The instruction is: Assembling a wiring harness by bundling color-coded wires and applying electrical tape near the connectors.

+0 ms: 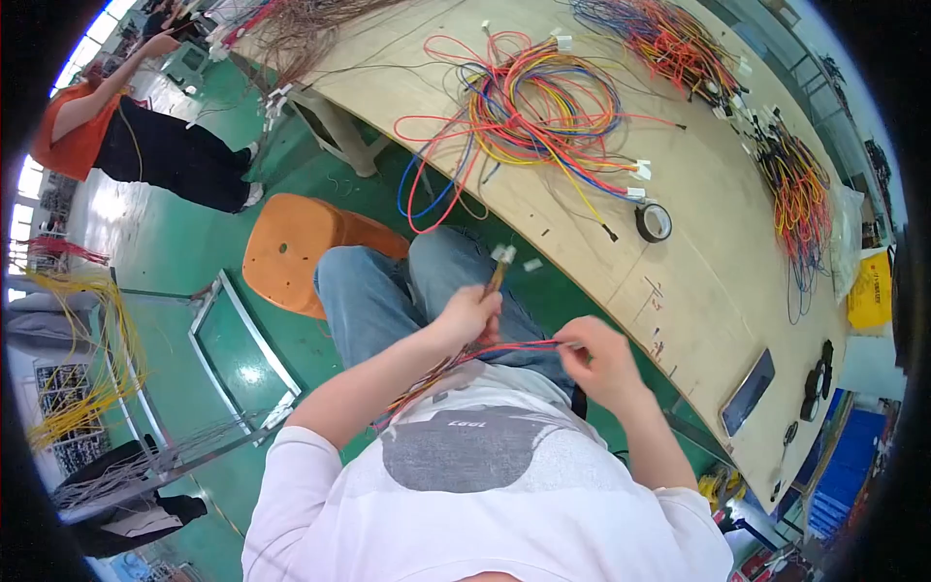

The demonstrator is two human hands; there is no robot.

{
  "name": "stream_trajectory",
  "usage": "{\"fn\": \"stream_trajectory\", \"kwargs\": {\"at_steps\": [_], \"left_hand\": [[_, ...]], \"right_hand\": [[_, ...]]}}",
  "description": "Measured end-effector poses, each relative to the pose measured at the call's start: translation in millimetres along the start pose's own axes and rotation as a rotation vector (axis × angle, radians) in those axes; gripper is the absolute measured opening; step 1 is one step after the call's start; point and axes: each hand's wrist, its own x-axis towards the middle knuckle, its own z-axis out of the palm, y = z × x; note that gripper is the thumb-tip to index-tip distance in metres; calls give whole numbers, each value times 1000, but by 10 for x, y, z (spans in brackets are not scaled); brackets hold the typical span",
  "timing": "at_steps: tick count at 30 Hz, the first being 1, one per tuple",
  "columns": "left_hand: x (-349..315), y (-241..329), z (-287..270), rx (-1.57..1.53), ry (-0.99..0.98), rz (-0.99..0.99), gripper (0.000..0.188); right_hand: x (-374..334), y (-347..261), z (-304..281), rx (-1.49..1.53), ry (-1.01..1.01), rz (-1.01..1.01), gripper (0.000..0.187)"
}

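Above my lap, my left hand [465, 315] is closed around a wire bundle. A dark yellowish length of it [497, 278] sticks up from the fist, with white connectors [504, 254] at its end. Red and blue wires [519, 345] stretch from beside the left hand across to my right hand [596, 357], whose thumb and fingers are pinched on them. More coloured wires [417, 393] hang below my left wrist, across my shirt. The inside of both grips is partly hidden.
A wooden table [601, 276] runs along the right, bearing a coiled wire harness [543, 102], black tape roll [655, 223], phone [748, 391] and wire bundles [803, 194]. An orange stool [291, 252] stands ahead-left. A metal frame [247, 339] with yellow wires is left. Another person [145, 145] stands far left.
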Motion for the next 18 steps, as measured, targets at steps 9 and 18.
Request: {"fn": "stream_trajectory", "kwargs": {"at_steps": [9,18], "left_hand": [[3,317,142,1124,403,502,25],[105,1016,911,423,-50,1022,13]], "right_hand": [[445,158,-724,-323,274,309,18],[564,234,-888,-144,213,222,22]]}}
